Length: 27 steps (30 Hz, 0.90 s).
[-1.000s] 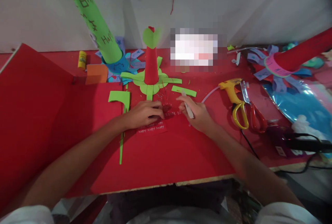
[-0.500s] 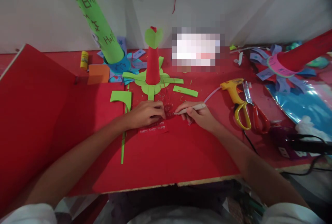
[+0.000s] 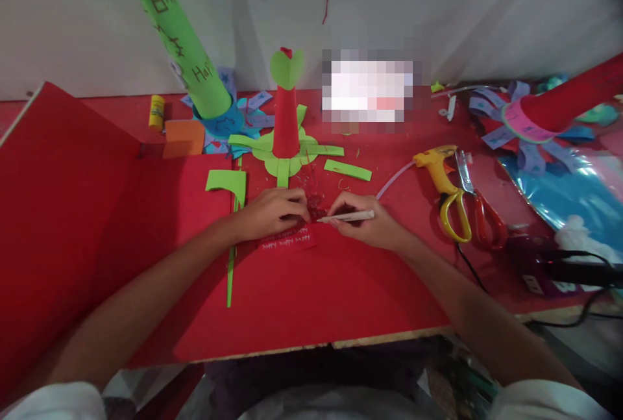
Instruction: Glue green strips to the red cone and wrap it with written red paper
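Between the thumb and fingers of my right hand [image 3: 363, 222] is a white pen [image 3: 354, 216], its tip low over red paper close to my left fingertips. The pen lies nearly flat, pointing left. My left hand [image 3: 280, 212] is closed with bent fingers, pressing on a small red paper piece [image 3: 292, 238] that bears rows of white handwriting, some reading "happy". Part of that paper is hidden under the hand. Just beyond stands a red paper cone [image 3: 286, 128] on a green scalloped base [image 3: 265, 163], topped by green leaf shapes.
Green paper scraps [image 3: 347, 170] lie nearby. To the right are a yellow glue gun [image 3: 435, 167], scissors [image 3: 457, 215] and a blue glossy sheet [image 3: 545, 196]. A green paper tube [image 3: 182, 43], a glue stick [image 3: 156, 113] and a large red sheet [image 3: 63, 212] are leftward.
The pen has tipped lower and swung, its back end dropping toward the table. My right hand has shifted slightly, bringing the tip left and down. My left hand stays in place.
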Each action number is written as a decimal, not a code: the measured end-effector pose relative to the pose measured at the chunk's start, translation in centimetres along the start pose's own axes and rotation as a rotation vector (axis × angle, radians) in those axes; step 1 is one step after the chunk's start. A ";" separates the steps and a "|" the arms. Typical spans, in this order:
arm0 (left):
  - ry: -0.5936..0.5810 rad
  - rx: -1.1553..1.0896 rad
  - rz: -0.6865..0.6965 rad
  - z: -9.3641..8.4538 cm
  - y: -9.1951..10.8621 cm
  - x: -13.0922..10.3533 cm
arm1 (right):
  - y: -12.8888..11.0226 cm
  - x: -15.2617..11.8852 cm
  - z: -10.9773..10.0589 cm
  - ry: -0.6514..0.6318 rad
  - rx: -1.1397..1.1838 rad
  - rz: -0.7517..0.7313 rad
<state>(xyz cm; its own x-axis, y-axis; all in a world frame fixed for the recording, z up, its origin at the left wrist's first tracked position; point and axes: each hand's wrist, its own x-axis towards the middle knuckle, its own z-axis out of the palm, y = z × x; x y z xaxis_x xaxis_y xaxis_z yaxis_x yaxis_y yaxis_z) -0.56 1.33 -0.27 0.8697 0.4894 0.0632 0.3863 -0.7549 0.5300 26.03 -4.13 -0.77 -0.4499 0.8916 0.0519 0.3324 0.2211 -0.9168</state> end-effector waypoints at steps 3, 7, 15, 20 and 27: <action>0.000 0.005 -0.004 0.1 0.0 0.0 | -0.1 0.0 0.1 -0.001 -0.004 0.013; 0.000 0.013 0.001 0.1 0.0 0.0 | 0.0 0.0 0.1 -0.018 -0.023 0.004; 0.013 0.018 0.013 0.2 -0.1 0.0 | -0.1 -0.1 0.0 -0.027 -0.014 0.010; 0.009 0.034 0.010 0.1 0.0 0.0 | 0.0 0.0 0.0 -0.008 -0.020 0.016; 0.012 0.025 0.030 0.1 -0.1 0.0 | -0.2 0.0 -0.1 -0.026 -0.016 0.020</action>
<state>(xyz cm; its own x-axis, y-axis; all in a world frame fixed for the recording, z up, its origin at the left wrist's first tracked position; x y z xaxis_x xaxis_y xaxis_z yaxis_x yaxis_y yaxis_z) -0.57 1.35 -0.41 0.8775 0.4713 0.0890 0.3675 -0.7800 0.5065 26.05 -4.18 -0.59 -0.4648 0.8851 0.0231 0.3547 0.2100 -0.9111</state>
